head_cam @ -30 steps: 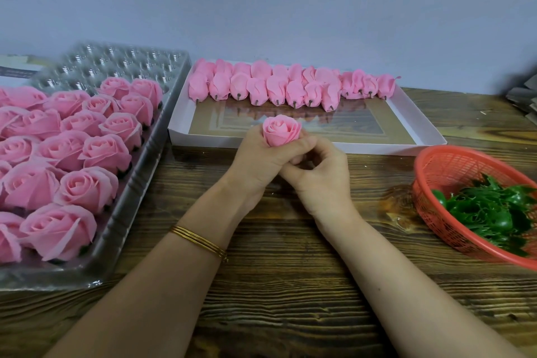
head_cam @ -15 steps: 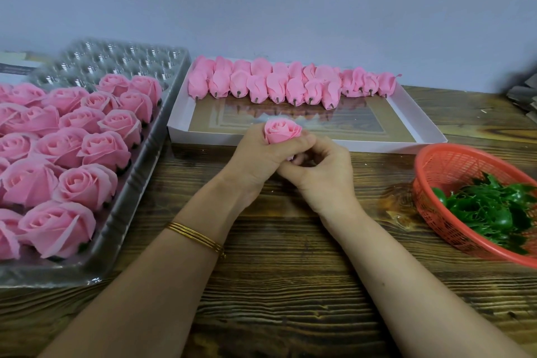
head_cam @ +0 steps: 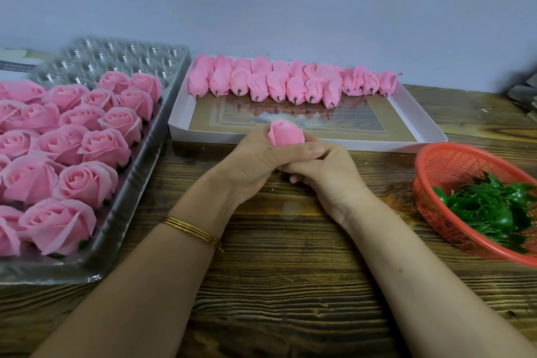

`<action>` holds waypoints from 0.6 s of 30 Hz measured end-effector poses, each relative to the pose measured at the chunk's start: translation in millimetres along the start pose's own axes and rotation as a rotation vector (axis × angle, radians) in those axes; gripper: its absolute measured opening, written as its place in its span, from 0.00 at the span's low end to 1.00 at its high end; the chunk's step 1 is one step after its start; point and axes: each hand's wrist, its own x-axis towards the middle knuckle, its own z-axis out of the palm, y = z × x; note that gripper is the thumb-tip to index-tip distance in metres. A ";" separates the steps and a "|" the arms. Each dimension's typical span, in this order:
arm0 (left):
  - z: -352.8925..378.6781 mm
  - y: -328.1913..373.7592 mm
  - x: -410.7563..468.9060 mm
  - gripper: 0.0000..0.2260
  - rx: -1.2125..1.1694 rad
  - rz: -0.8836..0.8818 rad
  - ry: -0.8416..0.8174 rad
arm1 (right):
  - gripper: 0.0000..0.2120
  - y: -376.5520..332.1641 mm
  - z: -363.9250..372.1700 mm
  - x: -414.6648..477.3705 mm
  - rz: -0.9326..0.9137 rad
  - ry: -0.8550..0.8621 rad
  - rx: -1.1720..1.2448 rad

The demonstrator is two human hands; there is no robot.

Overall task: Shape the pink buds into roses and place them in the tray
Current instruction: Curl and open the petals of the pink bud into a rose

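Observation:
A pink bud (head_cam: 285, 133) stands upright at the centre, its top petals showing above my fingers. My left hand (head_cam: 258, 163) wraps its fingers round the bud's lower half. My right hand (head_cam: 328, 174) curls under it, touching the left fingers; its grip on the bud's base is hidden. Several unshaped pink buds (head_cam: 290, 81) lie in a row at the back of a white box (head_cam: 418, 131). On the left, a clear plastic tray (head_cam: 122, 218) holds several finished roses (head_cam: 84, 183), with bare cells at its far end.
A red mesh basket (head_cam: 436, 166) with green plastic leaves (head_cam: 491, 209) sits at the right on the wooden table (head_cam: 290, 270). A grey wall rises behind the box. Some dark items lie at the far right edge.
The bud has sunk lower into my left hand, whose fingers close more tightly round it. Both hands stay in about the same spot.

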 end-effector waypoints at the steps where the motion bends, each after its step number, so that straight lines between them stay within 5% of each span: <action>1: -0.1 1.1 -0.5 0.06 -0.011 -0.011 -0.011 | 0.10 -0.6 -0.5 0.5 0.014 -0.012 0.023; 5: 0.3 6.8 -2.2 0.35 -0.037 -0.044 -0.069 | 0.06 -2.4 -3.7 1.0 0.086 -0.053 0.104; 7: 0.7 8.5 -3.5 0.41 -0.045 -0.038 -0.087 | 0.02 -3.5 -4.4 1.0 0.101 -0.072 0.130; 13: 5.9 5.2 -3.8 0.29 -0.043 -0.036 -0.028 | 0.14 -3.6 -5.7 2.8 0.105 -0.122 0.128; 18: 9.1 5.8 -2.9 0.34 -0.042 -0.016 0.071 | 0.13 -2.4 -7.1 2.7 0.096 -0.173 0.118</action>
